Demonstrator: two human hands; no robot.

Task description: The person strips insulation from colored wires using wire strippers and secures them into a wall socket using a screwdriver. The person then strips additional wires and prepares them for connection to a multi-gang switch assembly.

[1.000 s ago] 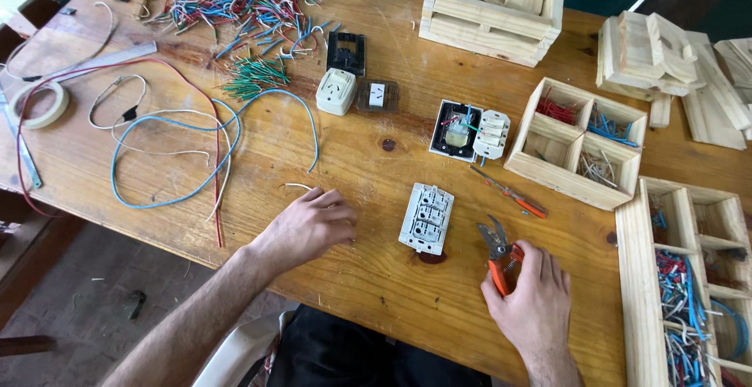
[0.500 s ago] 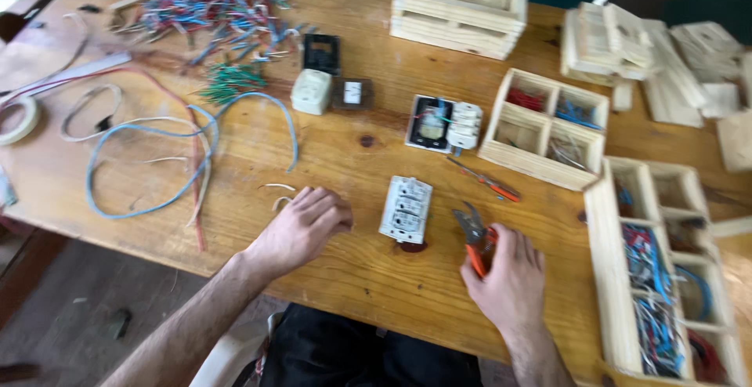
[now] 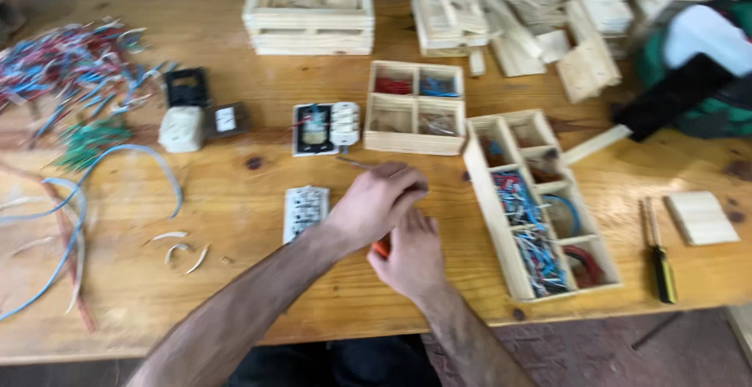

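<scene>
A wooden surface [image 3: 235, 293] fills the view, strewn with electrical parts. A long wooden divided tray [image 3: 478, 169] lies right of centre, its compartments holding red, blue and white wire pieces. A smaller four-part tray [image 3: 415, 146] sits farther back, and a slatted crate [image 3: 309, 11] stands at the far edge. Loose coloured wires [image 3: 70, 66] are heaped at the far left.

Near the middle, both hands meet just right of a white outlet plate [image 3: 304, 211] lying flat. The left hand [image 3: 376, 203] reaches across, fingers curled downward over a tool; its grip is blurred, so whether it is clenched cannot be told. The right hand [image 3: 411, 258] sits just nearer, wrapped around the orange handles of pliers [image 3: 381, 247], mostly hidden between the hands. A yellow-and-black screwdriver [image 3: 662, 262] lies well apart on the right.
</scene>
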